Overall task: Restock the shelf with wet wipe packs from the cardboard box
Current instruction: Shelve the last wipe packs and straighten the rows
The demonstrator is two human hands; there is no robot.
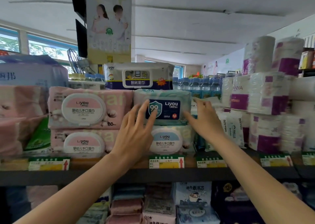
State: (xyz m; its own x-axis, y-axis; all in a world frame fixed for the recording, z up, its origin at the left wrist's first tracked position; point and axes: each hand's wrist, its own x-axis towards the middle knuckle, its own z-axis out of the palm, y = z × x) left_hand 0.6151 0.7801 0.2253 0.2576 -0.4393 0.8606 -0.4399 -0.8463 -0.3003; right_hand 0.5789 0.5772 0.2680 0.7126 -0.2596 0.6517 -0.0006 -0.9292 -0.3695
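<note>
Teal wipe pack (163,107) sits atop a blue-lidded pack (167,140) on the shelf (119,174). Left hand (134,131) touches its front, fingers spread; right hand (203,118), fingers straight, touches its right end.

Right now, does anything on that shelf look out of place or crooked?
Mostly tidy. One oddity: the teal pack between the left hand and right hand sits atop a blue-lidded pack of another design, while the pink packs stack alike.

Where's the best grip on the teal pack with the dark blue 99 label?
Probably the two short ends of the teal pack, from the front: its pink neighbour abuts left, another pack sits on top. Left hand and right hand are open.
</note>
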